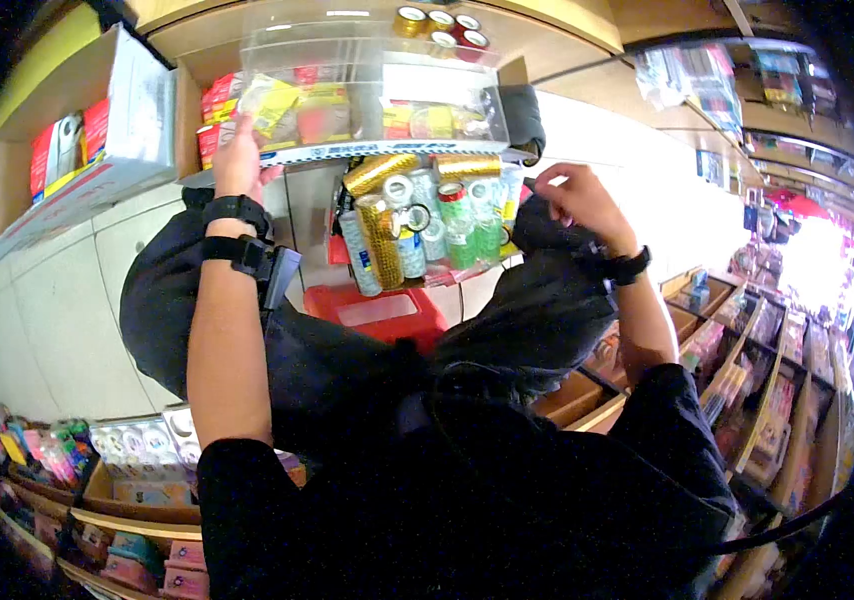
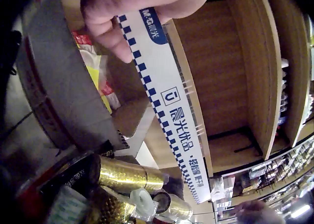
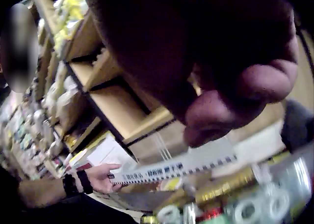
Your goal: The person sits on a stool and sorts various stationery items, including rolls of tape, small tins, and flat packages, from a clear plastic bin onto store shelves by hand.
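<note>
My left hand (image 1: pixel 237 165) grips the left end of a clear plastic display tray (image 1: pixel 362 40). Along its front runs a white strip (image 2: pixel 171 98) with blue checks and lettering. The tray is held over an open cardboard box of red and yellow packets (image 1: pixel 219 105), which show through the plastic. Apart from the tray, over my knee, my right hand (image 1: pixel 587 205) is raised with loosely curled fingers and nothing visible in them. Between my knees stand many tape rolls, among them gold rolls (image 1: pixel 380 240) and green rolls (image 1: pixel 462 240), mostly in clear wrap.
A red plastic piece (image 1: pixel 377 312) lies on the floor by my legs. Another cardboard box (image 1: pixel 137 120) stands at the left. Several gold and red tape rolls (image 1: pixel 442 28) sit on the shelf behind the tray. Stocked display racks (image 1: pixel 757 390) line the right side.
</note>
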A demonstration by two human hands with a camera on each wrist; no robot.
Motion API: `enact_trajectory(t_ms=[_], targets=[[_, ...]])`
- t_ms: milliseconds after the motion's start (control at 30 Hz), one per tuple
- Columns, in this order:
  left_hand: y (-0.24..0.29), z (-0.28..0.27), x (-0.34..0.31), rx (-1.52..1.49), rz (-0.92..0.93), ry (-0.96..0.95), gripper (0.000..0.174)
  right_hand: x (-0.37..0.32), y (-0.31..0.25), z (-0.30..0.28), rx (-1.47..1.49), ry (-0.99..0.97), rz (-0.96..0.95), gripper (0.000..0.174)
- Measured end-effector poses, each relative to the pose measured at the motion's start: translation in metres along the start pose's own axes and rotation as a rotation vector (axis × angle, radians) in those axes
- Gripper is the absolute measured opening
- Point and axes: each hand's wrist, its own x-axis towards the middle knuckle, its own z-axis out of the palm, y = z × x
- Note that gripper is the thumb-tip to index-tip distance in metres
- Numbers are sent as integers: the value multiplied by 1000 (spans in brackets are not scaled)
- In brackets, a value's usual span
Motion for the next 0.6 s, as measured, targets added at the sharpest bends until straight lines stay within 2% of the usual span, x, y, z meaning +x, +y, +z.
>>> enact_trajectory(t_ms=[133,200,233,333,400,600], targets=[[-6,-2,9,-6,29,-25,40,3,73,50,-170,-16,141,20],[-3,-1,4,-38,54,-6,46,14,97,68,-276,-63,219,24],[-2,1,-1,-29,64,-12,46,19,112,77,-398,22,161,24],[3,4,-11,-23,33,42,43,25,112,88,-453,29,139,25],[4,5,-11,-15,30,50,43,26,110,94,-622,48,140,26],[0,3,-3,-5,58,40,41,29,107,99,-602,70,178,25]])
